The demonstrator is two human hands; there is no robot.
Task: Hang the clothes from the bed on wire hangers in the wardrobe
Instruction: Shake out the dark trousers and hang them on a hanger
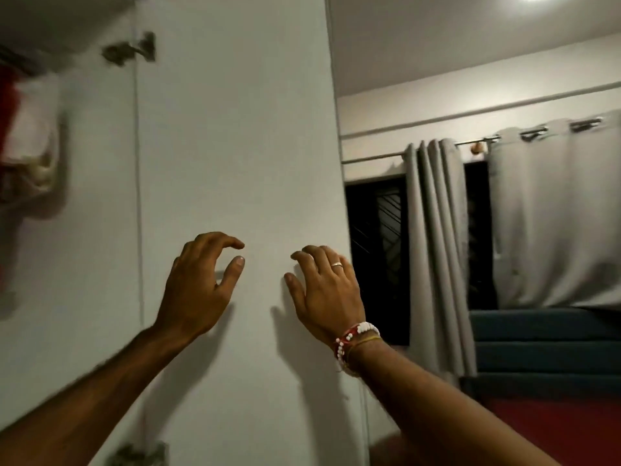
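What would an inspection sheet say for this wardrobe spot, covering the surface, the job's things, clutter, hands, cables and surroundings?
Surface: plain white wardrobe door, hinges along its left edge.
Job's things: blurred red and white clothes at the far left; no hanger seen.
Clutter: nothing seen.
Hands: left hand loosely curled, holding nothing; right hand relaxed before the door, holding nothing, beaded bracelet on its wrist.
Cables: nothing seen.
Surroundings: grey curtains beside a dark window; blue padded headboard at lower right.
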